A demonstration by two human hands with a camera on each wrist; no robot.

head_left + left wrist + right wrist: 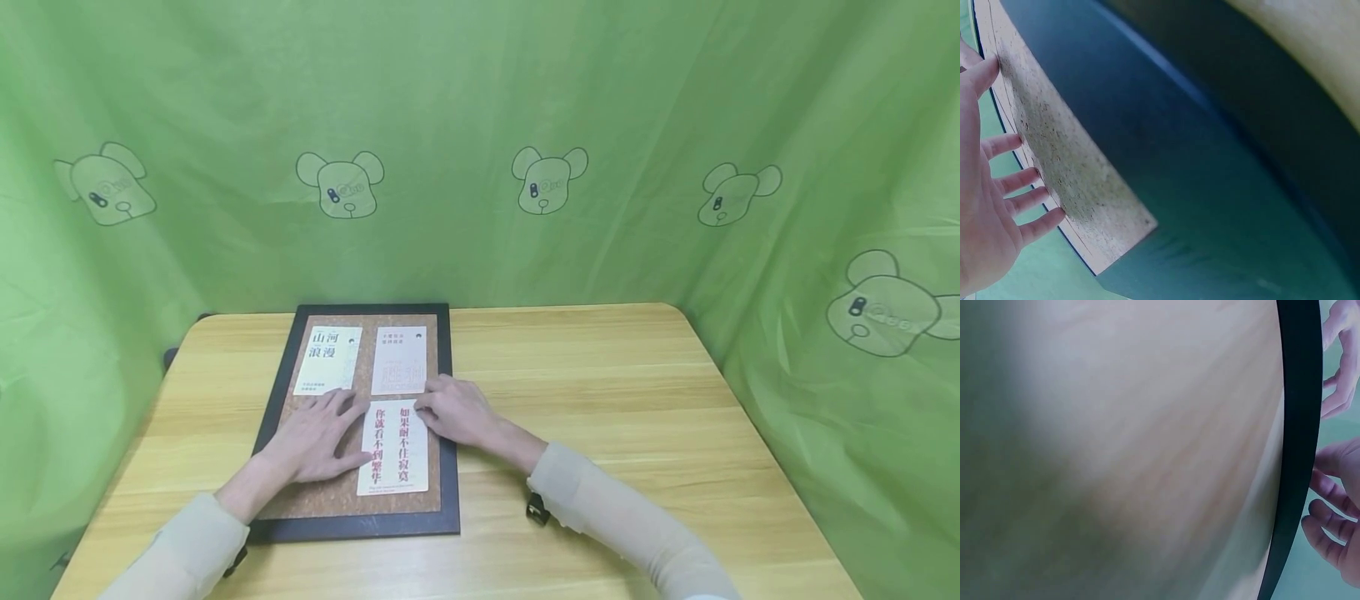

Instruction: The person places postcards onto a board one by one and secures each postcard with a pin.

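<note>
A white card with two columns of red characters lies on a cork board with a dark frame. My left hand rests on the cork with its fingers spread, the fingertips reaching the card's left edge; in the left wrist view, the left hand has nearly straight fingers. At the card's upper right corner, my right hand has its fingers curled, with thumb and index finger pinching the corner. In the right wrist view the board's edge partly hides the right hand's fingertips.
Two more cards lie on the board's upper half: a white card with dark characters and a pale pinkish card. The board rests on a wooden table. Green curtains with bear-head drawings hang behind and at both sides.
</note>
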